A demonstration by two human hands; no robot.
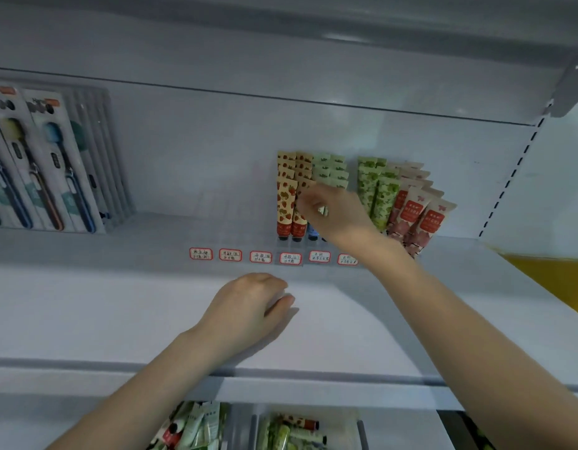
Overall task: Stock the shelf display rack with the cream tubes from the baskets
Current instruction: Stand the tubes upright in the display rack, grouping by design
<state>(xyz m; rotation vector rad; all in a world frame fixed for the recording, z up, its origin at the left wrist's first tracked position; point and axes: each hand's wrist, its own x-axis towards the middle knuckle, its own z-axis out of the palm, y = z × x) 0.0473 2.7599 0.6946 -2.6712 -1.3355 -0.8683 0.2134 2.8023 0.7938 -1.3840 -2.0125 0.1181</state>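
Bare shelf board [86, 303] lies wide in front of rack [282, 244]; upper shelf [281, 34] overhangs. Toothbrush packs [37, 157] far left, open stretch between them and strawberry tubes [286, 203]. Left hand [251, 306] palm down on board, fingers loosely curled, holding nothing. Right hand [333, 209] reaches from right into pale green tubes [329, 167], fingers curled, blurred; grip cannot be told. Racked tubes stand upright in rows, caps down. More tubes jumbled in baskets [361, 430] below shelf edge.
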